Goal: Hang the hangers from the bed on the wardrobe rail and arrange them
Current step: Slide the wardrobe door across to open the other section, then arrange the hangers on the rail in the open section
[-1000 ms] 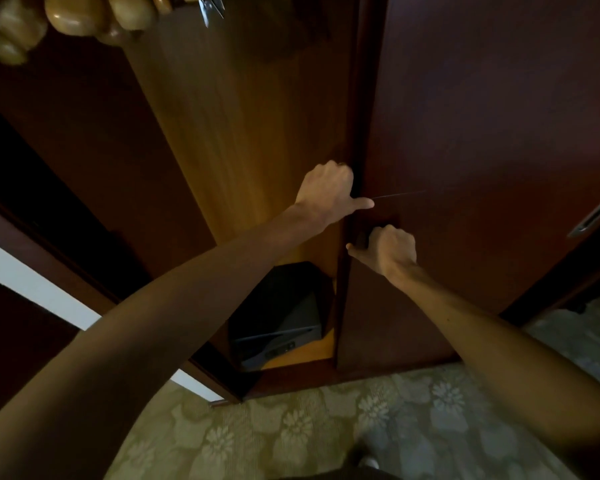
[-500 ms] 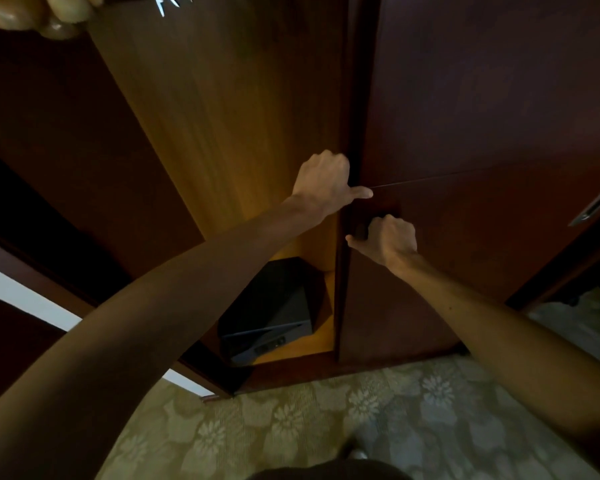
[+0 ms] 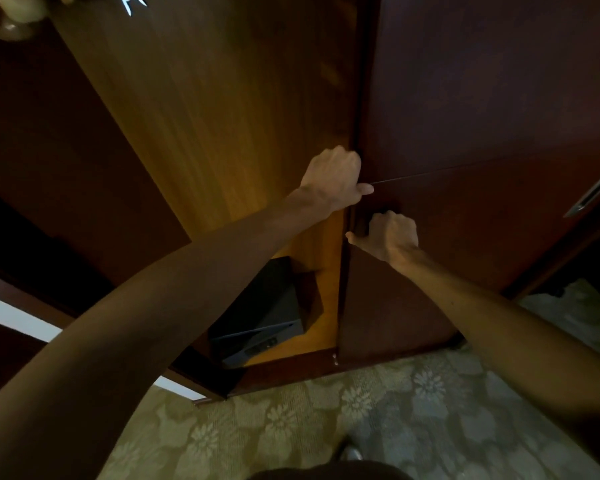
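At the edge of the wardrobe door, our left hand has its fingers curled round the door's upright edge, thumb laid flat on the front face. Just below it, our right hand is curled too, its fingers seemingly hooked into a dark recess near the same edge; we cannot see whether they hold anything else. Both hands are on the door and neither carries a hanger.

The door's long axis runs up and away from our fingers, and the lit opening lies to their left, with a dark safe on its floor. The hangers, pale rounded ends already up on the rail, show at the top left corner, well apart from both hands; the left hand is nearer them. We judge the next move slides the door sideways along its track.
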Available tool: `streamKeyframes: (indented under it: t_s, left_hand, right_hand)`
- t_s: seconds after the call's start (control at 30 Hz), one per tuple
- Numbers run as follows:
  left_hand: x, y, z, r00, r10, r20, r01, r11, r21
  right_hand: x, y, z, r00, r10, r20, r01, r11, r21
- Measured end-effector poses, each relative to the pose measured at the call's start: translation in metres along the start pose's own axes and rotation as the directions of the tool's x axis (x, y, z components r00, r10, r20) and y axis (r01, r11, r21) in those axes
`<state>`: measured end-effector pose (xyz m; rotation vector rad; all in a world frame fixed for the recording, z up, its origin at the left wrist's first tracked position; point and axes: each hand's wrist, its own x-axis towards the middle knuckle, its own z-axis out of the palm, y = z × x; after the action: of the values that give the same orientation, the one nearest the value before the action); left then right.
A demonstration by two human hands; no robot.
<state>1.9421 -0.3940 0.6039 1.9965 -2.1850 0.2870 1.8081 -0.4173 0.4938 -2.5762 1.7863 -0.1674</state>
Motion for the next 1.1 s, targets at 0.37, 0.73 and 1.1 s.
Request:
streamKeyframes:
  t_s: [0.37,0.73,1.1]
  left_hand:
    - [-0.004,0.001,-0.001,1.000,-0.020,0.000,0.020,0.999,-0.049]
    - [-0.007,-0.023,-0.037,0.995,-0.087,-0.050,0.081,0.989,-0.122]
    - [-0.028,-0.084,-0.153,0.868,-0.188,-0.460,0.128,0.979,-0.158]
  right_hand:
    - [-0.004,-0.003,-0.005,1.000,0.000,0.023,-0.001,1.000,0.010]
    - [-0.004,-0.020,-0.088,0.984,-0.172,-0.035,0.175,0.977,0.118]
    - [0.003,-0.108,-0.217,0.885,-0.333,-0.324,0.423,0.867,0.263]
